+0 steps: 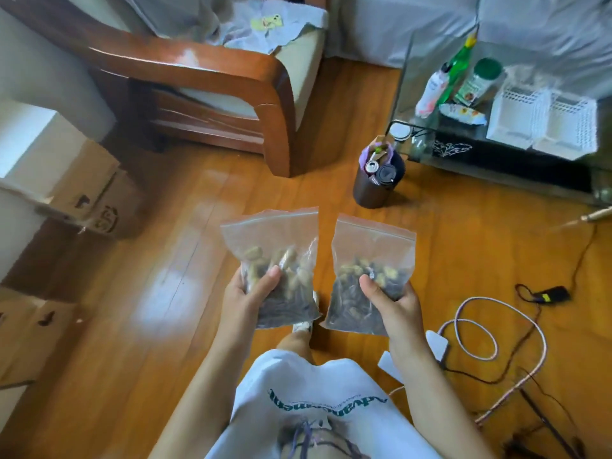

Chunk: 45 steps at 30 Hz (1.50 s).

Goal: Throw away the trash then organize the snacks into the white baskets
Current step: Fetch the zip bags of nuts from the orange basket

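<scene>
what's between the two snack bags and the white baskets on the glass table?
Head view: bare wooden floor, then the glass table's edge. The dark trash bin sits left of that line. Bags, baskets.

- Left hand [247, 293]: bare, with no glove, ring or watch visible.
- Right hand [392, 301]: bare, likewise unadorned.
- Forearms: bare along their full visible length; no sleeve in view.
- T-shirt [308, 385]: white, loose-fitting, with teal lettering [326, 403] printed across the front, seen upside down.
- Graphic print [311, 437]: dark, purple-toned, next to the lettering; detail unclear.
- Shoe [303, 326]: white, partly visible.
</scene>
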Each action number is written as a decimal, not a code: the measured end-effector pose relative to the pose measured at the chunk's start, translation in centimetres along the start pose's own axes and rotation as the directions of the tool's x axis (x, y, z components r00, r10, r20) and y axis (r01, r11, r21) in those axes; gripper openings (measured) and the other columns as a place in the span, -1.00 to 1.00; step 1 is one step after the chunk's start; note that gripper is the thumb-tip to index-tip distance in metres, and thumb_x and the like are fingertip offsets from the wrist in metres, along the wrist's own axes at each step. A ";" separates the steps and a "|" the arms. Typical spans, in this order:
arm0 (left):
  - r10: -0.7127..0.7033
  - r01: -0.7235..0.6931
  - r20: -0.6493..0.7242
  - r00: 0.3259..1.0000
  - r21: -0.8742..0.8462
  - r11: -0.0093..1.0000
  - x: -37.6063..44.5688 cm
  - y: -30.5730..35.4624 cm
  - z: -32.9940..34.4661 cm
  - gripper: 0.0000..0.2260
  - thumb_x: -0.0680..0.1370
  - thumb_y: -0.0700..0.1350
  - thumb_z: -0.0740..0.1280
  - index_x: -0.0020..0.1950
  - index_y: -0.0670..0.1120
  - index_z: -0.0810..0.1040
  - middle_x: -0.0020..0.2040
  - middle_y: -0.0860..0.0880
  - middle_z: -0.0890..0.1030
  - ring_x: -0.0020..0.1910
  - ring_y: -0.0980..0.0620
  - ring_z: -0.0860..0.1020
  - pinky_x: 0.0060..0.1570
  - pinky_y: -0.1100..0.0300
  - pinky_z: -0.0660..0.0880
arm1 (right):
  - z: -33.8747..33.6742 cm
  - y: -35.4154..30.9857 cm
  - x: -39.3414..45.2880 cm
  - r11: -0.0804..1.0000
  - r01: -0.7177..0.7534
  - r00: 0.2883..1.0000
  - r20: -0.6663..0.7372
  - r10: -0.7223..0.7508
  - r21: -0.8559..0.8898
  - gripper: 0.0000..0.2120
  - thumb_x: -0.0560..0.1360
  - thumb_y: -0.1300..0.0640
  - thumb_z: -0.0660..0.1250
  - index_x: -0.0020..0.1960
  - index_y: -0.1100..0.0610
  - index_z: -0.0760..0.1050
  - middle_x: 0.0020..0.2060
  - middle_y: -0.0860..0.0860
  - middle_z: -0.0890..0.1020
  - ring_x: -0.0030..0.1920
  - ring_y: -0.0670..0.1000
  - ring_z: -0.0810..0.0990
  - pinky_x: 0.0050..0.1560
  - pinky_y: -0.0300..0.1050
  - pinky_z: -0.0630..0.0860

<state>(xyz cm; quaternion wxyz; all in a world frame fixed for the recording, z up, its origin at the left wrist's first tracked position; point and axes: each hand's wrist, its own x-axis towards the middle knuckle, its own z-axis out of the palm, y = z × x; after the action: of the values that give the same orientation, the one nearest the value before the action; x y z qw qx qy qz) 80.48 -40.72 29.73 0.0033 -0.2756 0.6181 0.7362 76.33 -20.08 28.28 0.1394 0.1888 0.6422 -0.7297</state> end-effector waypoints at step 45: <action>-0.127 0.014 0.511 0.850 0.219 0.976 32.7 9.7 62.8 -0.66 0.37 0.08 0.44 0.10 0.01 0.60 -0.01 -0.07 0.70 0.01 -0.05 0.66 -0.03 0.14 0.54 | -41.2 -25.9 39.5 0.953 0.234 0.827 -0.555 -0.091 0.191 -0.77 0.29 0.15 0.46 -0.08 -0.08 0.64 -0.15 -0.16 0.71 -0.09 -0.18 0.67 -0.21 -0.40 0.54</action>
<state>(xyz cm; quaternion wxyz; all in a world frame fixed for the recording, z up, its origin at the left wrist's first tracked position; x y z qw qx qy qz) 24.18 3.24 30.41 0.2266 -0.0864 0.6567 0.7141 33.59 25.81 28.89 -0.1351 0.3467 0.5717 -0.7313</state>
